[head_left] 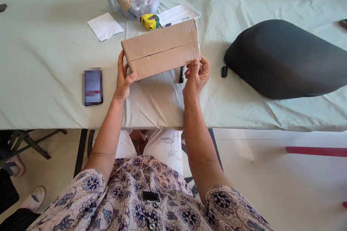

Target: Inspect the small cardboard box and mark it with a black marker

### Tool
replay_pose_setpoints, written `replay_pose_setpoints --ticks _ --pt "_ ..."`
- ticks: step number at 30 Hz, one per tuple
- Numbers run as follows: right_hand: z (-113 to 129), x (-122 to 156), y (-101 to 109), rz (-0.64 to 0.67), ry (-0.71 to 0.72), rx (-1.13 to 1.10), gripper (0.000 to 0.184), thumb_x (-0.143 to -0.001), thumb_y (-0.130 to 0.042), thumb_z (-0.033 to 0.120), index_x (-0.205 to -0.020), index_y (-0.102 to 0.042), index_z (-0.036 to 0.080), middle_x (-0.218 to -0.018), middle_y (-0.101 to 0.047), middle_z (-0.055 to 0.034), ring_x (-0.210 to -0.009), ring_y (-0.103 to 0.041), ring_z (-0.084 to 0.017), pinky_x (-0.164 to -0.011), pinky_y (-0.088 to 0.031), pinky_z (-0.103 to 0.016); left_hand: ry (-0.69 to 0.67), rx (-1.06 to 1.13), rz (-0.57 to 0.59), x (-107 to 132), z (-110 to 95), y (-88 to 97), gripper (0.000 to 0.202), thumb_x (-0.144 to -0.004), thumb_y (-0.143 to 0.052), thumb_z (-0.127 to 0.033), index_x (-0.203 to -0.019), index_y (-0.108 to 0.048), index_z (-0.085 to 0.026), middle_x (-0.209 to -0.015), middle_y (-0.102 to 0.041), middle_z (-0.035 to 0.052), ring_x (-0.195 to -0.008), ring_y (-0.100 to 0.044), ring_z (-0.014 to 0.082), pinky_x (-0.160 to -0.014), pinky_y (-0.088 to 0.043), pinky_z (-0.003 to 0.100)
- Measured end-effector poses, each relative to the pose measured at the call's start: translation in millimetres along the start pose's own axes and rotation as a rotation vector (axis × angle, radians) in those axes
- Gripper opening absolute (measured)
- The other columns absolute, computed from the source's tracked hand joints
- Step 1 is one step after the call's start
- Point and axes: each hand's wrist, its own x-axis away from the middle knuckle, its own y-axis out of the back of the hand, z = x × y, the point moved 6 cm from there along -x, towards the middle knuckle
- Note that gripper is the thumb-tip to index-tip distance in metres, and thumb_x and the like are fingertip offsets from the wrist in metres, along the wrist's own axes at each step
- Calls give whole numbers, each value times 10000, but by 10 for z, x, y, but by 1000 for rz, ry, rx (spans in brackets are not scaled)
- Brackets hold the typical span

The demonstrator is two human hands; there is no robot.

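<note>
A brown cardboard box [162,48] is held between both hands above the table, tilted with its right end higher. A seam runs along the face turned toward me. My left hand [124,79] grips its left end, thumb on the lower corner and fingers along the side. At the lower right corner, my right hand [197,74] pinches the box between thumb and fingers. A black marker [181,74] lies on the cloth, partly covered by the box and next to my right hand. Its contents, if any, are hidden.
Behind the box are a yellow tape measure [150,21], papers [105,26], a pen [177,21] and a clear plastic basket [148,1] of items. A phone [93,86] lies left. Rightward are a black cap [224,71] and a large dark padded object [284,59].
</note>
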Motion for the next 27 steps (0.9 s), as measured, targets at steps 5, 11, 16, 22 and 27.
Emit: replay_pose_setpoints --ticks 5,11,16,22,27 --pt "127 -17 24 -76 6 3 550 -1001 -482 728 -1157 -671 234 -1057 -665 -34 -1048 -713 -191 -912 -628 -384 -33 13 -37 10 -90 23 870 -653 -790 -766 -1425 -580 -421 -1593 -544 16 -1585 -392 376 -1217 -460 516" --pt "205 -17 -71 -22 -16 24 511 -1051 -419 674 -1084 -699 248 -1002 -695 -37 -977 -706 -190 -938 -628 -423 115 197 -60 40 -63 3 741 -716 -681 -815 -1277 -674 -331 -1433 -679 82 -1524 -476 406 -1091 -561 541" --pt "97 -22 -89 64 -14 -31 552 -1048 -396 695 -1227 -684 260 -1112 -693 -56 -1086 -717 -221 -923 -649 -448 193 291 -20 37 -62 -25 741 -725 -633 -847 -1247 -679 -323 -1389 -697 113 -1468 -521 428 -1033 -584 568" --pt "77 -36 -132 157 -26 -87 560 -1060 -356 690 -1470 -540 357 -1102 -654 -63 -957 -734 -203 -711 -667 -358 318 352 74 40 50 -38 770 -740 -563 -908 -1229 -662 -321 -1433 -657 127 -1437 -543 444 -1019 -583 611" --pt "190 20 -290 253 0 -115 815 -964 -560 747 -1647 -232 449 -1117 -661 -55 -908 -728 -218 -685 -668 -367 342 332 121 45 118 -110 849 -740 -496 -968 -1269 -621 -316 -1430 -652 148 -1452 -527 439 -1024 -568 636"
